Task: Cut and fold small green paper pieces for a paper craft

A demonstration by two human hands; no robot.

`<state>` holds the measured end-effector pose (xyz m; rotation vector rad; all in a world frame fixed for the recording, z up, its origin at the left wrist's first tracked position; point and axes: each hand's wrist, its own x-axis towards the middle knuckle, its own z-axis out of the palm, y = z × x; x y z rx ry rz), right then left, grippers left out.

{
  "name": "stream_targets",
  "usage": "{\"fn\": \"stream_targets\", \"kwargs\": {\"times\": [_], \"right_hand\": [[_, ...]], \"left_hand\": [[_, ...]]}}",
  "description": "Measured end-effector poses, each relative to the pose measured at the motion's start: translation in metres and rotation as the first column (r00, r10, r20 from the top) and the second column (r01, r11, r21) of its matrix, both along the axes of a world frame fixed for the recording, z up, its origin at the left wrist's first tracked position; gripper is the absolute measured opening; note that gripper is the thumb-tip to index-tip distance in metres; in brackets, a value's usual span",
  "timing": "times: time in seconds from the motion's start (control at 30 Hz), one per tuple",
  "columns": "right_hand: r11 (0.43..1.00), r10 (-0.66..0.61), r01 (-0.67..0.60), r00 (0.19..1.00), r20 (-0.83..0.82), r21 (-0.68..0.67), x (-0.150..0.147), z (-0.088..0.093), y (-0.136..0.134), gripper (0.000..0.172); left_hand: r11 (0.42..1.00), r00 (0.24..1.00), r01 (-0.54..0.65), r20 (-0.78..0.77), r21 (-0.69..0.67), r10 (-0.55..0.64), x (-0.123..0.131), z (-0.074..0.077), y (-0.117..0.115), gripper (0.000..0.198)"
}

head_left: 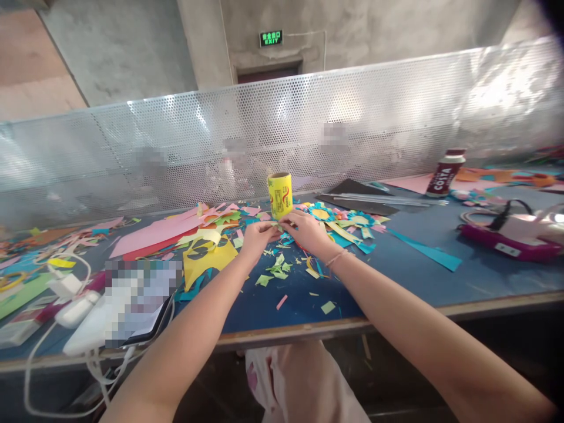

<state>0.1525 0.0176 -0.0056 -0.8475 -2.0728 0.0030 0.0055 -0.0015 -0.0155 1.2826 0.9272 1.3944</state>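
Over the middle of the blue table, my left hand (259,238) and my right hand (308,230) meet at the fingertips. Both are closed in a pinch on a small piece of light green paper (277,224), which the fingers mostly cover. Just behind them a yellow cardboard tube (281,197) with red and black print stands upright. Light green paper scraps (280,268) lie below my hands. To the right of my right hand are paper flowers (324,212) in blue and yellow.
Left of my hands lie pink paper (161,230) and a cut yellow sheet (207,258). A tablet (152,311) with white cables sits near the front edge. A brown bottle (445,173) and a purple power strip (506,242) stand right. Behind rises a perforated metal screen (282,135).
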Motion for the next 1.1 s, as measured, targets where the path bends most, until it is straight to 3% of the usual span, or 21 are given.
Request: {"fn": "stream_targets", "kwargs": {"times": [0.27, 0.4, 0.47, 0.63, 0.87, 1.1], "right_hand": [[0.985, -0.110, 0.087, 0.982, 0.156, 0.147, -0.005, -0.006, 0.003, 0.020], [0.934, -0.245, 0.095, 0.872, 0.424, 0.346, -0.007, -0.004, -0.001, 0.025], [0.909, -0.313, 0.122, 0.833, 0.457, 0.399, -0.007, -0.002, -0.004, 0.024], [0.883, -0.416, 0.236, 0.794, 0.444, 0.405, -0.008, 0.002, -0.014, 0.020], [0.884, -0.443, 0.252, 0.725, 0.528, 0.394, -0.015, 0.008, -0.030, 0.021], [0.877, -0.438, 0.224, 0.738, 0.514, 0.426, -0.019, 0.005, -0.028, 0.022]], "left_hand": [[0.994, 0.986, -0.071, 0.148, -0.079, 0.082, 0.011, -0.001, -0.005, 0.024], [0.988, 0.954, -0.044, 0.288, -0.145, 0.085, 0.016, 0.002, -0.010, 0.019], [0.986, 0.934, -0.017, 0.350, -0.167, 0.075, 0.018, 0.003, -0.011, 0.016], [0.986, 0.887, 0.036, 0.459, -0.163, 0.044, 0.023, 0.002, -0.012, 0.010], [0.986, 0.851, 0.020, 0.521, -0.165, 0.070, 0.025, 0.000, -0.012, 0.008], [0.994, 0.835, -0.045, 0.542, -0.100, 0.092, 0.026, -0.003, -0.011, 0.009]]}}
